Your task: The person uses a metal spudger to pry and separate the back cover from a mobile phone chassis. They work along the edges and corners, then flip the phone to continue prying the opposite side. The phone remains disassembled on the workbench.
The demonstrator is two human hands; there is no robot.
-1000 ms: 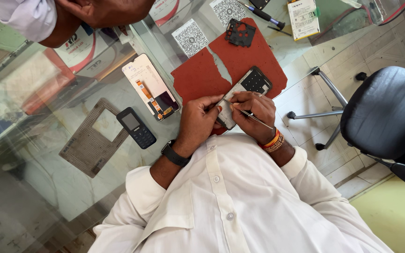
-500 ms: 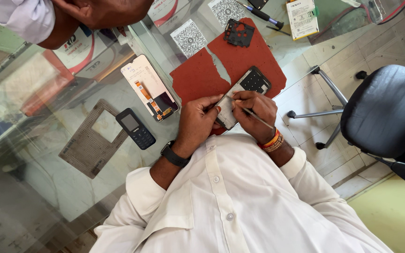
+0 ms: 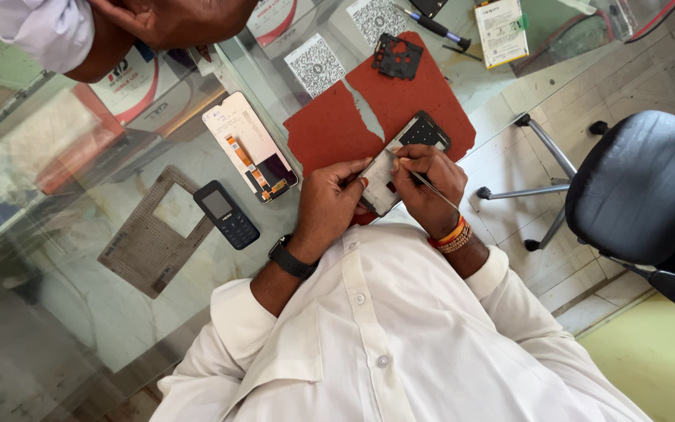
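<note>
Resting on the torn red mat (image 3: 337, 129) at the near edge of the glass surface (image 3: 80, 312), an opened smartphone frame (image 3: 400, 160) is gripped along its side by the left hand (image 3: 330, 207). Thin tweezers (image 3: 431, 184) are pinched in the right hand (image 3: 431, 184), tip inside the frame. A slip could probably scratch the exposed board, or the frame could be nudged off the edge.
</note>
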